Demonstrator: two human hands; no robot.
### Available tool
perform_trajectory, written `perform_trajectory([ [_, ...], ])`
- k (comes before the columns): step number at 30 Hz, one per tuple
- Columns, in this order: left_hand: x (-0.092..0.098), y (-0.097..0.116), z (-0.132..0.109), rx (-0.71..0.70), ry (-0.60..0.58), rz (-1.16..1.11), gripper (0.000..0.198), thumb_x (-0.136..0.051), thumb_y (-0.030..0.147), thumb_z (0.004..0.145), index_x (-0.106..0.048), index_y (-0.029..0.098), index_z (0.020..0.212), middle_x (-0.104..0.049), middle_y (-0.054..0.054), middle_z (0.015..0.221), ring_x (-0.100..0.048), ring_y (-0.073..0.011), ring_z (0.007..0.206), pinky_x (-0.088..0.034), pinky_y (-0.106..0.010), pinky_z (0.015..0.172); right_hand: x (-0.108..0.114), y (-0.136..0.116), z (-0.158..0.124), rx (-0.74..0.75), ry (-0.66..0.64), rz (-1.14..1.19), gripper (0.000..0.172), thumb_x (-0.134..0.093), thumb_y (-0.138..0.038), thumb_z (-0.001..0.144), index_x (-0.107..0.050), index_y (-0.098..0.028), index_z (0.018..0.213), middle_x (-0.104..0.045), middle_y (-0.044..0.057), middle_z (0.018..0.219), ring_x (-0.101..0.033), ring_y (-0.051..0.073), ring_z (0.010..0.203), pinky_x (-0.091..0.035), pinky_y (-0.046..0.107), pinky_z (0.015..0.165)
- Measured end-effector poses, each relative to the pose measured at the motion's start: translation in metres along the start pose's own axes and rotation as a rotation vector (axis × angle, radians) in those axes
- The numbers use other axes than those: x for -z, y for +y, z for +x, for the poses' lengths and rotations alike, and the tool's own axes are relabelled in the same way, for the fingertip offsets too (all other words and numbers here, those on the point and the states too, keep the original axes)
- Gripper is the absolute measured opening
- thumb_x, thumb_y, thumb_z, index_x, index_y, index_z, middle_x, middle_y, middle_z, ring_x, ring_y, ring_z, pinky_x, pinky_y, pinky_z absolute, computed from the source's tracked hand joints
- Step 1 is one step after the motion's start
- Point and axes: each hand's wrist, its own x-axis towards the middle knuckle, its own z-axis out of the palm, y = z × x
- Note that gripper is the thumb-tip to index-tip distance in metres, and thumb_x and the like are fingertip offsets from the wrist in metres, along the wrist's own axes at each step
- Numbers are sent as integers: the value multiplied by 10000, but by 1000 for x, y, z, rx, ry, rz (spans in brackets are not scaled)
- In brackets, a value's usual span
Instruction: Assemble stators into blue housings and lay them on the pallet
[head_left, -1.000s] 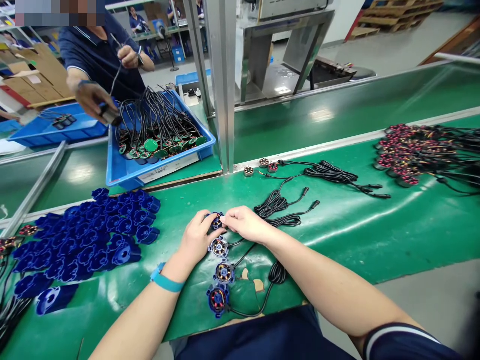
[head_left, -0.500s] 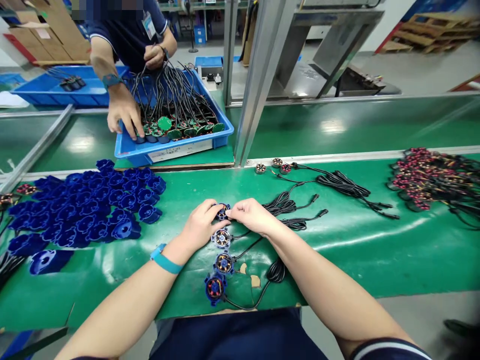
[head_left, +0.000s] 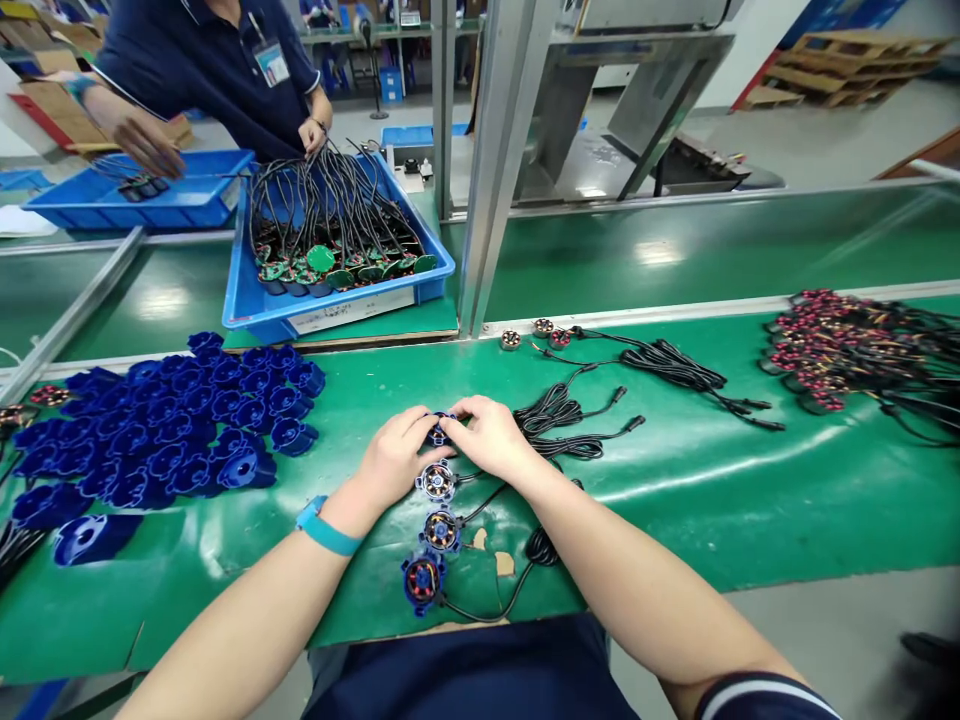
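Observation:
On the green bench top, my left hand [head_left: 394, 455] and my right hand [head_left: 486, 435] close round a blue plastic housing [head_left: 441, 430] with a motor stator inside it. The left fingers grip its left side; the right thumb and fingers press on its top and right. My hands cover much of it. Toward me, in a column, sit three more blue housings with stators fitted: the nearest to my hands [head_left: 436, 481], a middle one [head_left: 441, 530] and a front one [head_left: 423, 580]. Black cables run right from them, and coiled cable bundles [head_left: 562, 420] lie beside my right hand.
Many loose blue housings [head_left: 172, 420] are heaped at left. At right is a pile of red-wound stators [head_left: 817, 345] with cables. Past a metal post [head_left: 495, 170], a co-worker's hand [head_left: 313, 135] holds cables over a blue tray [head_left: 337, 300] of circuit-board parts.
My right hand's fingers have shifted over the housing's top, the thumb now pressing on it. The co-worker's other hand has moved from the near tray to the left one. The view has shifted slightly.

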Motion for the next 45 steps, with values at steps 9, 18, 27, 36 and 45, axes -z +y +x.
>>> perform_trajectory([
  [9,-4,7,5,-49,10,89,352,-694,379,900,-646,150,1163,-708,-157,1102,-702,-265,995,-603,-418,881,-2,-2,6,-30,9,-47,102,-576,-240,736,-624,-197,657,-607,2,684,-515,149,681,-372,257,643],
  [18,6,4,2,-13,-59,7,385,-684,403,902,-608,143,1175,-678,-148,1120,-668,-253,1047,-595,-407,921,5,3,-14,105,-38,4,281,-650,-365,870,-702,-165,1061,-681,48,887,-599,157,725,-500,306,743],
  [27,7,2,1,-40,-26,45,426,-625,448,928,-612,140,1223,-682,-156,1091,-677,-258,986,-610,-414,865,14,-11,-33,489,-122,-482,447,-534,-465,991,-640,-138,1276,-630,174,1246,-591,308,1109,-501,475,978],
  [36,16,10,9,53,-193,66,274,-550,415,983,-648,170,1059,-626,-87,948,-614,-208,855,-559,-351,762,12,-14,-28,468,-151,-390,462,-531,-539,977,-684,-168,1208,-662,162,1202,-616,294,1093,-495,456,955],
  [45,24,7,1,-86,-178,102,461,-591,604,890,-631,180,1067,-663,-90,955,-625,-232,848,-547,-378,768,62,32,51,37,241,-560,635,-634,-398,917,-469,-101,1454,-364,237,1574,-314,363,1464,-291,556,1151],
])
